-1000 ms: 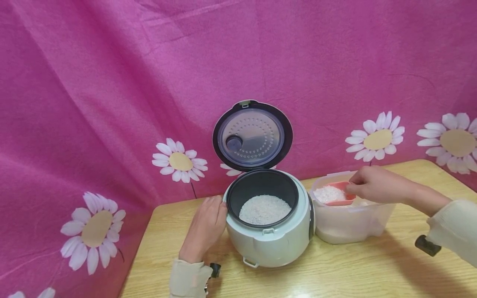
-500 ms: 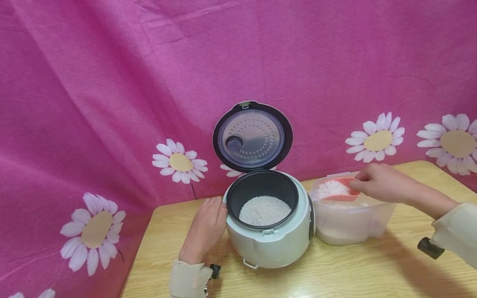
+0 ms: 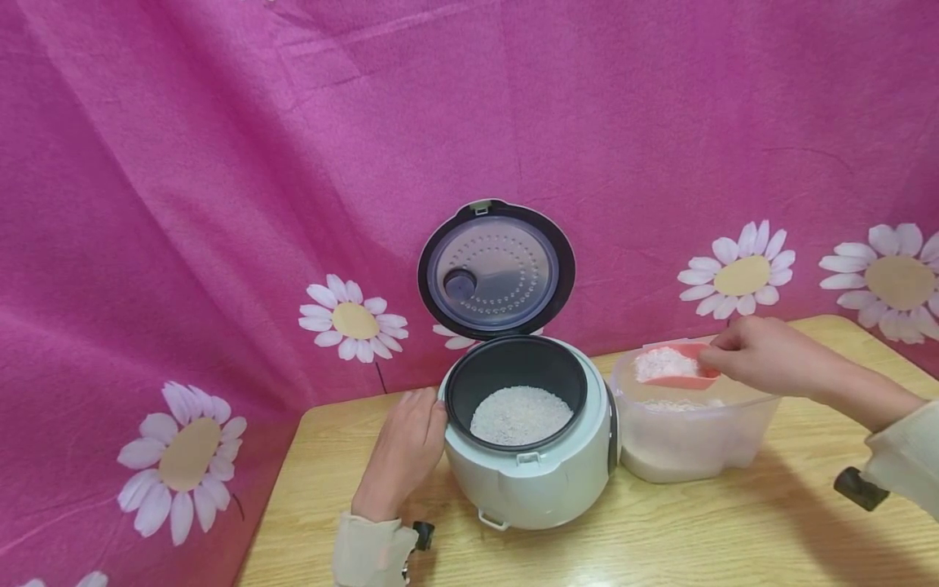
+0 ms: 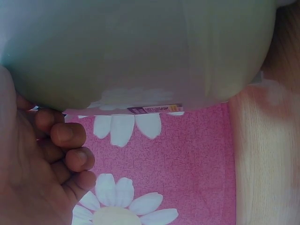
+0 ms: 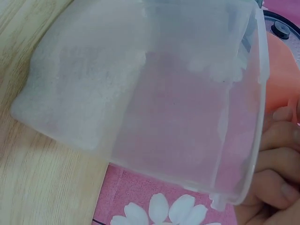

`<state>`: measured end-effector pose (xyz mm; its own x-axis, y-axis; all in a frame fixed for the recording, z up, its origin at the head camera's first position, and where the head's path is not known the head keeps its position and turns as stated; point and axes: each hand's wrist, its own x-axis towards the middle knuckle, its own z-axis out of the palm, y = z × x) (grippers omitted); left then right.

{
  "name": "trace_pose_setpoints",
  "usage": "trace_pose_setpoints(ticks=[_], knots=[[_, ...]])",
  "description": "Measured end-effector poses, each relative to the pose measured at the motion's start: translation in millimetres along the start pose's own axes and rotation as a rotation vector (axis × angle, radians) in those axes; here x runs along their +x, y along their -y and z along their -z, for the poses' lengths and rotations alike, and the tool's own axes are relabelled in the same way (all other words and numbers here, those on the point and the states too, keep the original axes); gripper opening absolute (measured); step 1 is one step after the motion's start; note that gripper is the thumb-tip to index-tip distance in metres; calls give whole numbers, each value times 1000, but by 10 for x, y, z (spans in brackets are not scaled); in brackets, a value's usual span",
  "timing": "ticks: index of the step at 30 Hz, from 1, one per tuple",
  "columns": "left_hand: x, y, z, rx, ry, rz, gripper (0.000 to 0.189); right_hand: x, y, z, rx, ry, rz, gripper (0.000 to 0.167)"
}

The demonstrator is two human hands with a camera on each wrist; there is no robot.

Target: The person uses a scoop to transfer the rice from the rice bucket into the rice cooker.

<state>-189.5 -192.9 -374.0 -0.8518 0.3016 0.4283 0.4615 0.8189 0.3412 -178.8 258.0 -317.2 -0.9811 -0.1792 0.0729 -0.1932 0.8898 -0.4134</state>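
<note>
Home cooking corner, rice cooker [image 3: 528,432] on wooden table [image 3: 697,530], daisy-print cloth backdrop [image 3: 220,163]

Wooden table [image 3: 734,530] bearing a rice cooker [image 3: 528,465] and, just beside it, a clear tub [image 3: 689,444] of rice.

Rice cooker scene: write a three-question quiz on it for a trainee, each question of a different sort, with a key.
1. True or false: the lid of the rice cooker stands open.
2. What does the right hand hold? A) a metal spoon B) a pink scoop heaped with rice C) a cloth
3. In a few words: where does the left hand rest?

Key
1. True; the inner pot shows rice in its bottom.
2. B; the scoop is above the clear plastic container of rice.
3. Against the cooker's left side, on the wooden table.
</note>
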Motion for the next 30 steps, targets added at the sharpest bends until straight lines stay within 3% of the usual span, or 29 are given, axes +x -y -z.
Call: trace_pose_setpoints(ticks=[13,30], knots=[[3,-10,-3,7,16,12,24,16,-40,35,29,-32,-1,28],[9,-7,5,-4,41,43,26,129,351,67,84,-52,20,31]])
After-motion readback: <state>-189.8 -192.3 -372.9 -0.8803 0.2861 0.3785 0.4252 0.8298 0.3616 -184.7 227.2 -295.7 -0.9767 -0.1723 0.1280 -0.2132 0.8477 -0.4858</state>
